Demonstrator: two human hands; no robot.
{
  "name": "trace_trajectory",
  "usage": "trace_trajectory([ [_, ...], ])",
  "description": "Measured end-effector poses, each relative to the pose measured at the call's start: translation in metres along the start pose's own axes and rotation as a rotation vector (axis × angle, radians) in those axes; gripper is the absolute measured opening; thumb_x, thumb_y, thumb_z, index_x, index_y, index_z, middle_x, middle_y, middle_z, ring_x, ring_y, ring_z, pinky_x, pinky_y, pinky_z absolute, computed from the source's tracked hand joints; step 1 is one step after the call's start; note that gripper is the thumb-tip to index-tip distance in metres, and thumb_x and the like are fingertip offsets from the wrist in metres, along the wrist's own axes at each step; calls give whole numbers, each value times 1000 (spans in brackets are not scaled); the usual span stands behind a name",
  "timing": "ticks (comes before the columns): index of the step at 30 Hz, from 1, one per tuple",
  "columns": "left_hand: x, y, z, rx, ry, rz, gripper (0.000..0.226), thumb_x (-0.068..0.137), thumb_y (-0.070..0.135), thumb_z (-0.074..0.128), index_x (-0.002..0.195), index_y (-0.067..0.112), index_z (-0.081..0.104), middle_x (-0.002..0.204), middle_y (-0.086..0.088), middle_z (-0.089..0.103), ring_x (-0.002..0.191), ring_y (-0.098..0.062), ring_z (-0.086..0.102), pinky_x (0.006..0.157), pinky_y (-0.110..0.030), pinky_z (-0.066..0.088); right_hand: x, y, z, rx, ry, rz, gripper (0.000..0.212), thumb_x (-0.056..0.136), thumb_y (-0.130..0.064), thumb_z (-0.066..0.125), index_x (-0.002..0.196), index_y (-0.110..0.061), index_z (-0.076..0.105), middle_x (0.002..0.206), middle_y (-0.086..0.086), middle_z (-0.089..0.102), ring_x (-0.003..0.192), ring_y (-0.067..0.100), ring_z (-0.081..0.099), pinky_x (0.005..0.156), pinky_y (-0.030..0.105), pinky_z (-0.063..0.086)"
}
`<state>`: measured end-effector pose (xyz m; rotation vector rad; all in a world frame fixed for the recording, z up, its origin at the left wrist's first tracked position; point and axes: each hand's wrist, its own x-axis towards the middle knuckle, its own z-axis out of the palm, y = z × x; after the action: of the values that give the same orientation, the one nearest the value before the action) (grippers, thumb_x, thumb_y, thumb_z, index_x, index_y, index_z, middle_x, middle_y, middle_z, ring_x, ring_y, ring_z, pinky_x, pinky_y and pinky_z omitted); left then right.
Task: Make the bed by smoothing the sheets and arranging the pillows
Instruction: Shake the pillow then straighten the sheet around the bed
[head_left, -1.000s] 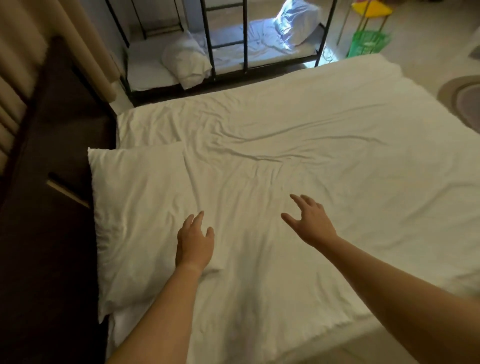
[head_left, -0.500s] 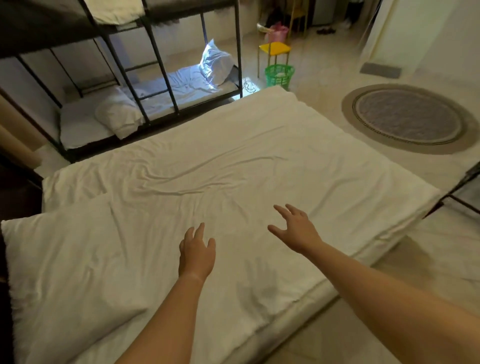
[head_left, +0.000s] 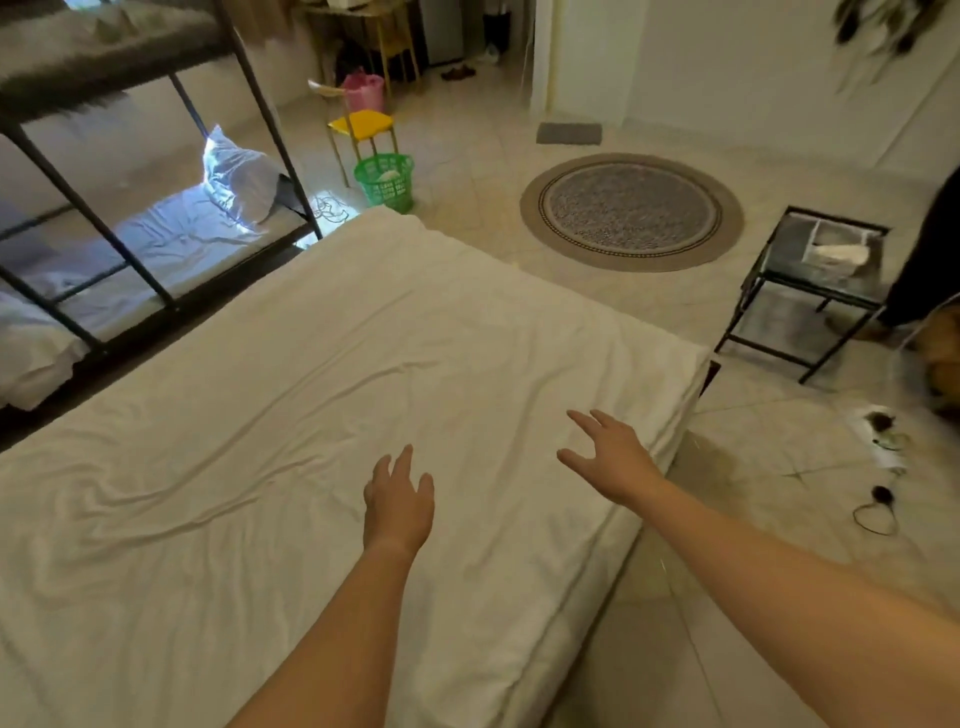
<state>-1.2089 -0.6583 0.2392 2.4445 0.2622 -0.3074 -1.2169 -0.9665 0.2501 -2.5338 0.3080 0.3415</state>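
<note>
sheet (head_left: 363, 338) lies spread over the bed (head_left: 587, 587), with creases at the left not yet smoothed. left hand (head_left: 397, 499) and right hand (head_left: 610, 460) hover above it, each grip apart and empty. no pillow of this bed shows, so arranging probably is left.

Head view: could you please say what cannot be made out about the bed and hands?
Head view, sheet: runs past the left edge, so that end of the bed is cut off.
Head view, left hand and right hand: seen from above, contact with the sheet is unclear.
Head view, side table: its contents are blurred.
</note>
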Motion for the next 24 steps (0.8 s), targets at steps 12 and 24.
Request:
trace_trajectory([
  [12, 103, 159, 75, 35, -45, 62, 57, 106, 40, 45, 160, 31, 30, 166, -3, 22, 150, -29, 25, 118, -47, 32, 121, 144, -93, 64, 39, 112, 75, 89, -69, 54, 155, -46, 27, 165, -2, 24, 151, 24, 20, 120, 45, 26],
  [24, 167, 288, 180, 34, -15, -33, 57, 106, 41, 45, 160, 30, 31, 166, -6, 22, 151, -31, 25, 118, -48, 34, 245, 249, -193, -3, -68, 43, 74, 92, -64, 55, 156, -42, 28, 166, -1, 24, 151, 27, 22, 118, 46, 30],
])
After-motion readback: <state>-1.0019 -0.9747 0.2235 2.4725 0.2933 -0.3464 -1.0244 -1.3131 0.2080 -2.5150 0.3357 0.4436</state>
